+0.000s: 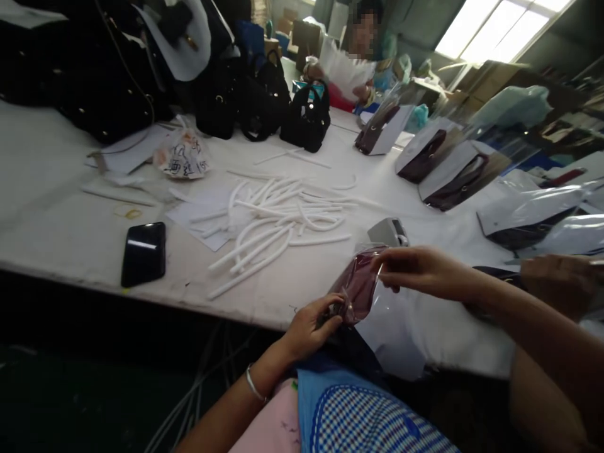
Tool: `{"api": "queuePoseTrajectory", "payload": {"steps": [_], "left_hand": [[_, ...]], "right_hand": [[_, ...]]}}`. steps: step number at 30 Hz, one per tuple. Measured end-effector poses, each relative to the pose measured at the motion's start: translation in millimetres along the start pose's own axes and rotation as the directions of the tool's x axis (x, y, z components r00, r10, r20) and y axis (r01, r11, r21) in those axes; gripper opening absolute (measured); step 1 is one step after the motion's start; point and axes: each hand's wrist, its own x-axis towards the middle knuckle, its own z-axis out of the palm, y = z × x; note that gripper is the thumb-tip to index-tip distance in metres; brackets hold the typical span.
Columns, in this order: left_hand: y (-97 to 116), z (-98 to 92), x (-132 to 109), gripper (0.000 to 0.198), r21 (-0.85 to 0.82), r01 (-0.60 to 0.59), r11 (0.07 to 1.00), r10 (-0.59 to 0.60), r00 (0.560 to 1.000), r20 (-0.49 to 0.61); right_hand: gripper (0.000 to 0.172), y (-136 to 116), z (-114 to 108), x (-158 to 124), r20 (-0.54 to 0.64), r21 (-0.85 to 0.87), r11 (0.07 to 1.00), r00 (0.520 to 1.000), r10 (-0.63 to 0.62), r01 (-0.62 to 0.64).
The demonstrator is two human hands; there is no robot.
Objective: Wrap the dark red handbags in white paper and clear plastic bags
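I am viewing maroon bag (361, 280) at 4 o'clock from centre | left hand (307, 327): fingers pinching its 7-o'clock corner | right hand (411, 267): fingers curling at clear film (365, 248), cannot tell hold | risk: uneven tugging tearing film

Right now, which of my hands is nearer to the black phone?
Left. Your left hand is to the right of the black phone, gripping the near end of the maroon item; your right hand is farther right, at that item's upper right edge.
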Motion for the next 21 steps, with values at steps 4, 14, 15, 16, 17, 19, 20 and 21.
{"api": "queuePoseTrajectory", "payload": {"steps": [4,14,15,16,17,19,20,21], "left_hand": [[-3.2,0.6,0.1,0.039,-0.008,-0.038,0.999,0.038,0.999,-0.021],[-12.0,-4.0,7.0,0.062,-0.097,0.098,0.990,-0.099,0.995,-0.004],[-12.0,-4.3,7.1,0.064,-0.113,0.119,0.986,-0.120,0.993,-0.001],[-11.8,-4.4,7.1,0.065,-0.124,0.131,0.984,-0.132,0.991,0.001],[-11.6,-4.3,6.9,0.065,-0.127,0.139,0.982,-0.139,0.990,0.003],[-11.1,-3.9,6.5,0.065,-0.102,0.161,0.982,-0.161,0.987,0.012],[-11.0,-3.5,6.2,0.065,-0.087,0.173,0.981,-0.172,0.985,0.016],[-11.1,-3.0,5.9,0.065,-0.076,0.181,0.980,-0.181,0.983,0.016]], "right_hand": [[0.040,-27.7,23.1,58.5,0.380,-0.271,0.957,0.925,0.009,0.102],[0.058,-30.1,58.4,126.8,0.567,-0.700,0.702,0.702,0.432,0.132],[0.061,-32.2,61.4,128.6,0.552,-0.735,0.661,0.698,0.456,0.150],[0.064,-34.0,64.6,130.4,0.537,-0.768,0.617,0.695,0.477,0.170],[0.066,-35.2,68.0,132.1,0.525,-0.796,0.574,0.693,0.494,0.194],[0.068,-35.9,74.6,135.5,0.515,-0.827,0.510,0.684,0.517,0.237],[0.069,-35.2,77.7,137.2,0.512,-0.834,0.496,0.678,0.528,0.244],[0.069,-33.9,80.5,138.8,0.508,-0.837,0.491,0.673,0.537,0.241]]}}
